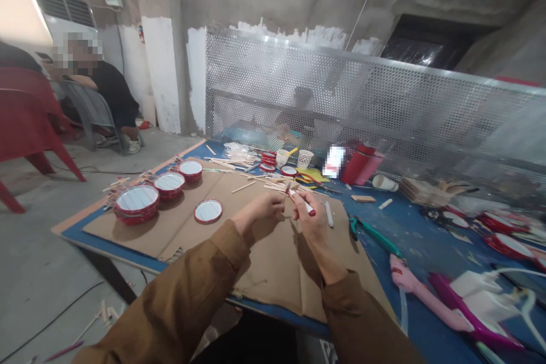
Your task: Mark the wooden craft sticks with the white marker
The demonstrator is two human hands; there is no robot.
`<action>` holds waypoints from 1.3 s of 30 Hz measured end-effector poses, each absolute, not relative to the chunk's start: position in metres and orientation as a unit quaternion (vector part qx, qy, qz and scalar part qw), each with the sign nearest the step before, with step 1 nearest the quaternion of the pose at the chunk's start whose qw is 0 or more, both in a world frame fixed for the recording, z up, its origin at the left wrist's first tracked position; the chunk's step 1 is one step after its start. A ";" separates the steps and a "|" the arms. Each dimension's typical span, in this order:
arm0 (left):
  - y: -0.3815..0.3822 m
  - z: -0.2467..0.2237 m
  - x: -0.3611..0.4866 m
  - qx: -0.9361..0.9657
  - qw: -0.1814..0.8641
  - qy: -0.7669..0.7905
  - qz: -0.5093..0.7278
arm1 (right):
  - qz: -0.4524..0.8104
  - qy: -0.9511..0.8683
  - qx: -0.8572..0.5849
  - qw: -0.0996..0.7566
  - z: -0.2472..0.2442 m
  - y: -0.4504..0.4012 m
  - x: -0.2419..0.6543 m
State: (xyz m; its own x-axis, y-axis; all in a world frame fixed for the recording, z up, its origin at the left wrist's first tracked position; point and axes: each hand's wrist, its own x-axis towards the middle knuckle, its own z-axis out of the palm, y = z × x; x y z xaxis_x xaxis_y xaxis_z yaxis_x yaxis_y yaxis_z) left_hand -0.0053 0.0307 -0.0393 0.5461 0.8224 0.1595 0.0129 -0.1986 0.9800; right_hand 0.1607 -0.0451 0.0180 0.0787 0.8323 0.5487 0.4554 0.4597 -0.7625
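Observation:
My left hand is closed, pinching what looks like a thin wooden stick over the cardboard sheet. My right hand wraps round a white pen-like tool with a dark red end; its exact kind is unclear. Both hands are close together, fingertips almost meeting. Loose wooden sticks lie just beyond them. To the left rests a small red-rimmed drum with a white face, and stacks of similar drums stand at the cardboard's left edge. A white stick-shaped piece lies beside my right hand.
On the right are teal-handled pliers, a pink glue gun, and a purple power strip with white plugs. Paper cups, a lit phone and a red bottle stand at the back before a perforated metal screen. A person sits far left.

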 end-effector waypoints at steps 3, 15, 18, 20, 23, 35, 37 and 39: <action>0.030 -0.039 -0.005 0.697 0.533 0.318 0.359 | 0.175 -0.656 -0.486 0.550 0.019 -0.045 0.160; 0.034 -0.039 -0.005 0.716 0.524 0.306 0.346 | 0.166 -0.668 -0.491 0.535 0.019 -0.046 0.160; 0.033 -0.038 -0.006 0.715 0.521 0.312 0.348 | 0.164 -0.670 -0.490 0.533 0.020 -0.046 0.160; 0.032 -0.037 -0.007 0.714 0.523 0.311 0.347 | 0.161 -0.670 -0.491 0.533 0.020 -0.046 0.160; 0.030 -0.034 -0.007 0.709 0.530 0.315 0.342 | 0.162 -0.675 -0.491 0.527 0.019 -0.046 0.161; 0.033 -0.038 -0.006 0.710 0.523 0.323 0.343 | 0.163 -0.683 -0.492 0.515 0.020 -0.046 0.161; 0.032 -0.038 -0.005 0.705 0.530 0.319 0.347 | 0.165 -0.677 -0.490 0.523 0.019 -0.045 0.161; 0.030 -0.036 -0.004 0.699 0.543 0.311 0.346 | 0.161 -0.669 -0.490 0.535 0.019 -0.045 0.161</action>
State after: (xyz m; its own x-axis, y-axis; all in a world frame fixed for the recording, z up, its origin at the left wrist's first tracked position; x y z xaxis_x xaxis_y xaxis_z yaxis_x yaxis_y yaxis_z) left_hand -0.0038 0.0300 -0.0360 0.5669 0.8107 0.1461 0.0588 -0.2168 0.9745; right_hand 0.1606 -0.0455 0.0189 0.0520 0.8285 0.5575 0.4833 0.4677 -0.7401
